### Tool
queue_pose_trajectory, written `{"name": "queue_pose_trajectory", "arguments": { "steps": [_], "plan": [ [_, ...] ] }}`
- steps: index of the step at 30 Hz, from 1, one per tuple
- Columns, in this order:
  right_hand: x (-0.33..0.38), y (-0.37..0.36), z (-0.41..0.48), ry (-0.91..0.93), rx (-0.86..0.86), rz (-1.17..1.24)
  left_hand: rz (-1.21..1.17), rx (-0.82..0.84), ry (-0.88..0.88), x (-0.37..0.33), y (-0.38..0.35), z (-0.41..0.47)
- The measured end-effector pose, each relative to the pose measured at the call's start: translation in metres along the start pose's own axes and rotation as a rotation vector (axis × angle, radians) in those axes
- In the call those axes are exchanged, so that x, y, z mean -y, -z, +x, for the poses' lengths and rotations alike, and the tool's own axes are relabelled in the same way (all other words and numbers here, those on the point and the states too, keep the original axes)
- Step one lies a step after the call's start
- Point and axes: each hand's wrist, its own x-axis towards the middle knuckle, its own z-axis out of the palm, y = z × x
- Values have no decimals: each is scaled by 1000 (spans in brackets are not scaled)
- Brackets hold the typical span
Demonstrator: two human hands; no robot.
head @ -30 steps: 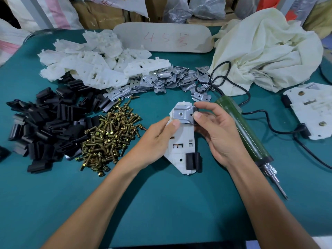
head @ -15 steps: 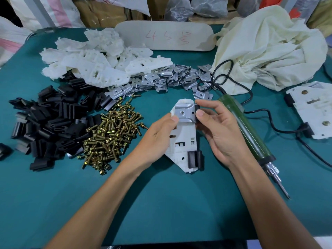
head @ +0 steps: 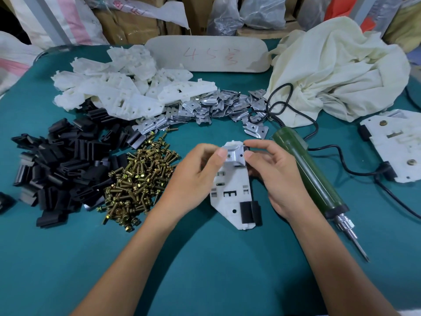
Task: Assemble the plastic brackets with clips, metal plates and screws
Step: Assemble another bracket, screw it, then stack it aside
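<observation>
Pinching a metal plate (head: 235,156) onto the 12 o'clock end of a white plastic bracket (head: 230,195) with left hand (head: 193,177) and right hand (head: 280,179), black clip (head: 250,212) at 5 o'clock.

The person shows only as two arms and two hands. The left hand (head: 193,179) and the right hand (head: 278,176) are bare, with uncovered fingers, backs and wrists. The left forearm (head: 145,258) and the right forearm (head: 335,258) are bare as well, from the wrist down to the lower edge of the view, and both look slim and smooth. The fingers are rather long and thin. The left thumbnail (head: 222,153) and the right thumbnail (head: 248,154) are cut short and have a plain, natural surface. In the lower right corner, just beside the right forearm, is a small pale patch (head: 412,314). Whether it is clothing I cannot tell.
</observation>
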Motion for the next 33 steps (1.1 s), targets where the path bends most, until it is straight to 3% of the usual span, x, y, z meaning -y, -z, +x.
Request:
{"name": "queue_pose_trajectory", "arguments": {
  "steps": [3, 5, 7, 11, 16, 20, 27, 30, 33],
  "plan": [
    [-8, -1, 1, 61, -44, -233, 171, -230, -12, -4, 8, 15],
    [-12, -2, 1, 178, -106, -489, 250, -261, -51, -8, 11, 29],
    [-15, -3, -1, 271, -153, -581, 310, -247, -114, -17, 13, 48],
    [-18, -7, -4, 331, -184, -550, 522, -22, -180, -33, 3, 98],
    [-16, -5, -1, 315, -221, -529, 677, 136, -13, -32, -31, 138],
    [-16, -5, -1, 303, -216, -533, 710, 89, 66, -26, -40, 145],
    [-16, -6, 0, 274, -200, -497, 534, 187, 177, -31, -31, 147],
    [-16, -5, 0, 263, -191, -480, 511, 150, 126, -26, -10, 139],
    [-16, -5, -1, 264, -177, -483, 510, 11, -25, -16, 21, 121]
  ]
}}
